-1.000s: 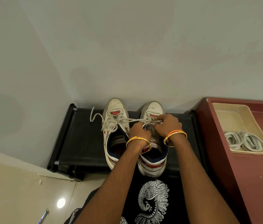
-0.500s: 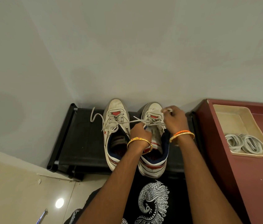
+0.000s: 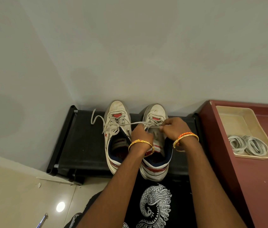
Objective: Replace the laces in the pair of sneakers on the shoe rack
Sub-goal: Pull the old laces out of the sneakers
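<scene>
Off to the left the tiled floor (image 3: 11, 195) shines with a round spot of reflected light, and a pale wall (image 3: 130, 55) rises behind everything. Against that wall stands the black shoe rack (image 3: 84, 145), its top shelf carrying the pair of sneakers side by side, toes toward the wall.

The left sneaker (image 3: 116, 129) is white with red and navy trim; its worn grey lace (image 3: 97, 119) is loose, one end looping out onto the shelf to the left, another strand stretching rightward across the gap to the neighbouring shoe. Its mouth gapes open, untouched by either hand.

The right sneaker (image 3: 154, 158) sits just beside it, heel hanging a little over the front edge of the rack. Both hands are over its lacing. The left hand (image 3: 140, 134), a gold bangle on the wrist, has its fingers curled down onto the lace where the taut strand from the other shoe arrives. The right hand (image 3: 173, 127), wearing orange and gold bangles, is bent inward, thumb and fingers pinching a piece of the lace (image 3: 154, 125) over the tongue.

Further right a maroon worktop (image 3: 261, 186) stands beside the rack. On it lies a shallow beige tray (image 3: 238, 119), and inside, toward its near end, two coiled bundles of white laces (image 3: 248, 144) rest touching each other.
</scene>
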Demonstrator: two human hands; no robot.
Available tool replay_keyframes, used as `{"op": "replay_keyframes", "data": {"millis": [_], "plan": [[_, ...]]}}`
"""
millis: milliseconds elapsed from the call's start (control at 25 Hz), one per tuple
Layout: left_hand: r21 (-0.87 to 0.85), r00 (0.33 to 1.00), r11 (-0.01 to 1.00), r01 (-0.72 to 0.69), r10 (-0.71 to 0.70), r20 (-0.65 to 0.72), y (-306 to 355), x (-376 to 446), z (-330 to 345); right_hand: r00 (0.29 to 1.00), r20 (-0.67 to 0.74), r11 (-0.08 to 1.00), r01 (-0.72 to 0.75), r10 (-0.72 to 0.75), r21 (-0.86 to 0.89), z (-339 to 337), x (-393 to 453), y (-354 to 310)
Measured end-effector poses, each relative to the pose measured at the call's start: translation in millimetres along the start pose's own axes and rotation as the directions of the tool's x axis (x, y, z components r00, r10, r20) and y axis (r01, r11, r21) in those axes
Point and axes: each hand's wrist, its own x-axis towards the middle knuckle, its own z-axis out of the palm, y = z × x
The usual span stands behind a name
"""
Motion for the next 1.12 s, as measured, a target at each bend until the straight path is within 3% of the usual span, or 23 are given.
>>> {"op": "replay_keyframes", "data": {"millis": [80,200,280,440,560,640,720,840,1040,1120], "plan": [[-0.012,1.0,1.0,0.025,-0.025,-0.011,-0.3,0.8,-1.0,0.998,-0.037,0.986,-0.036,0.042,0.161,-19.4,-3.5,4.3],[-0.037,0.999,0.998,0.044,-0.045,-0.024,-0.2,-0.8,-0.9,0.967,-0.219,0.912,-0.034,0.134,0.409,-44.6,-8.1,18.5],[-0.017,0.998,1.0,0.008,-0.009,-0.065,0.4,-3.3,0.7,0.951,-0.251,0.882,-0.041,0.178,0.469,-45.8,-11.1,26.0],[0.273,0.95,0.944,-0.187,0.244,-0.193,2.3,0.5,4.6,0.962,-0.247,0.934,-0.018,0.113,0.356,-34.8,-16.2,21.1],[0.482,0.924,0.828,-0.286,0.372,-0.091,6.5,7.3,2.2,0.996,-0.072,0.98,-0.029,0.044,0.198,-8.8,-22.5,1.5],[0.518,0.921,0.792,-0.322,0.389,-0.022,9.1,10.9,2.2,0.99,-0.12,0.996,-0.077,0.071,-0.044,14.2,-21.4,-4.8],[0.548,0.913,0.761,-0.347,0.409,0.011,11.3,13.5,3.9,0.966,-0.221,0.977,-0.165,0.132,-0.135,24.6,-13.2,-5.6],[0.646,0.897,0.669,-0.368,0.439,0.057,14.5,19.1,5.7,0.956,-0.222,0.973,-0.213,0.189,-0.09,21.4,4.2,0.8],[0.747,0.913,0.555,-0.366,0.37,0.172,22.4,25.4,8.1,0.969,-0.066,0.953,-0.218,0.237,0.211,5.1,16.2,22.7],[0.77,0.907,0.505,-0.39,0.356,0.226,25.6,26.1,11.7,0.965,0.002,0.935,-0.254,0.262,0.246,1.2,24.0,28.7]]}}
